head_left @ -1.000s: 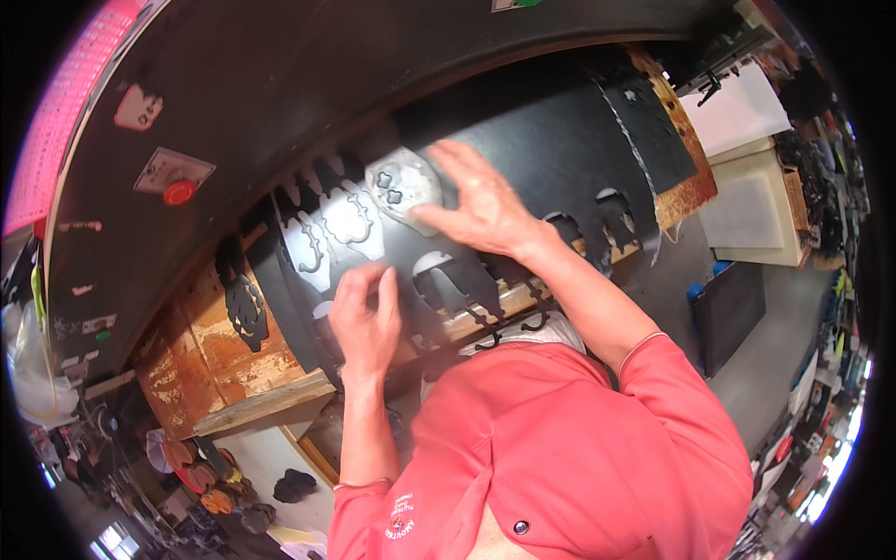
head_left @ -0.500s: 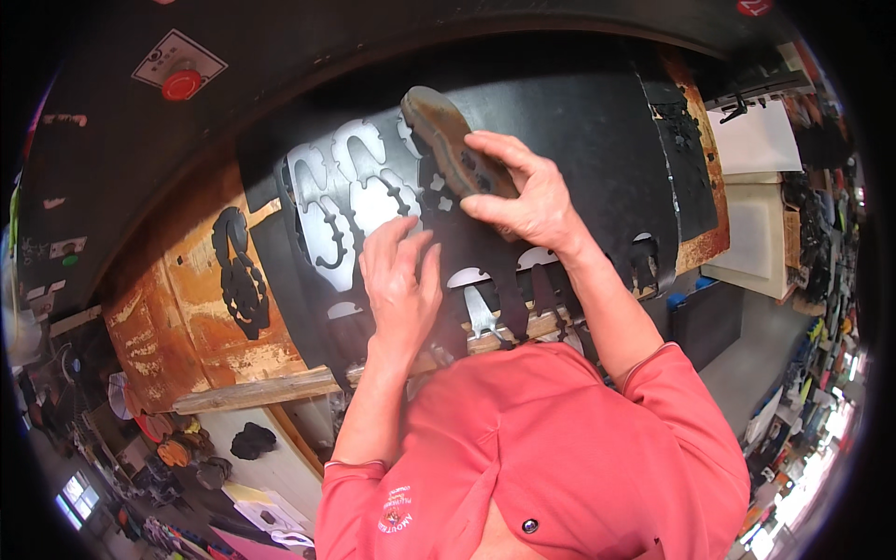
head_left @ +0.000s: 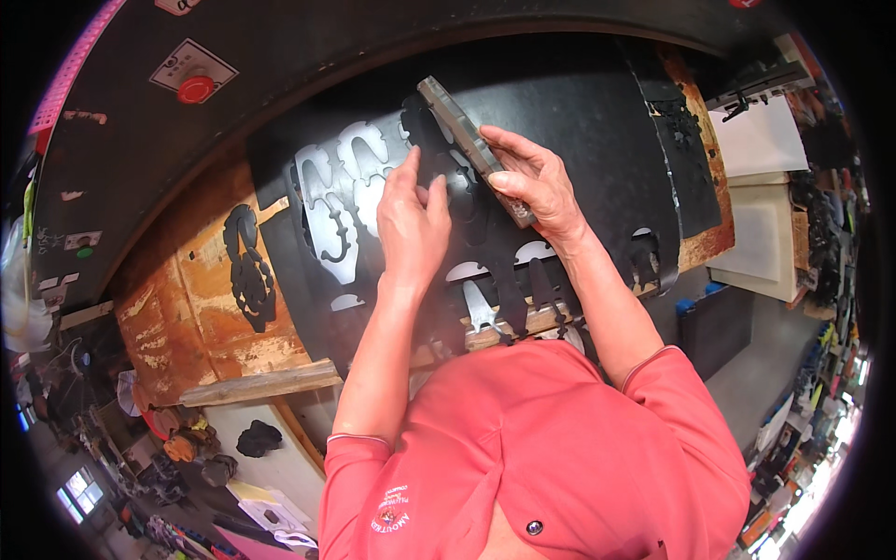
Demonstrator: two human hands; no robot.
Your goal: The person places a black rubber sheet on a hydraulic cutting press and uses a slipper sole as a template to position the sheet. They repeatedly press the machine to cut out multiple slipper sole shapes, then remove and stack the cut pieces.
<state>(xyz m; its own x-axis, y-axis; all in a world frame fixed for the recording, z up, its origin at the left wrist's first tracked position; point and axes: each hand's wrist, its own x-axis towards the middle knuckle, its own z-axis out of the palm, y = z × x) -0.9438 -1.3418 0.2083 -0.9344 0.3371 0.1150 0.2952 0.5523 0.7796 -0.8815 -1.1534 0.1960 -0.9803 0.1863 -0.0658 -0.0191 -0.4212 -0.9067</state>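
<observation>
My right hand point(head_left: 543, 189) grips a cutting die point(head_left: 457, 126), a long, thick, sole-shaped metal tool. The die is tipped up on its edge, thumb on one side and fingers on the other. Under it lies a wide black sheet point(head_left: 588, 121) with cut-out shapes along its left and near parts. My left hand point(head_left: 413, 229) is over the sheet, index finger stretched forward and thumb apart. Its fingertip is close to a dark cut shape point(head_left: 420, 117) beside the die; whether it touches is unclear. White surface point(head_left: 347, 252) shows through the cut-outs left of this hand.
Several black cut pieces point(head_left: 248, 271) are piled on the worn wooden board point(head_left: 177, 308) at left. A dark machine beam point(head_left: 308, 47) with a red push button point(head_left: 196, 90) spans the far side. A wooden strip point(head_left: 261, 384) edges the near left; a pale cabinet point(head_left: 754, 233) stands right.
My right hand has turned the die from lying broad side up to standing on edge. My left hand has moved forward and right, its index finger stretching out.
</observation>
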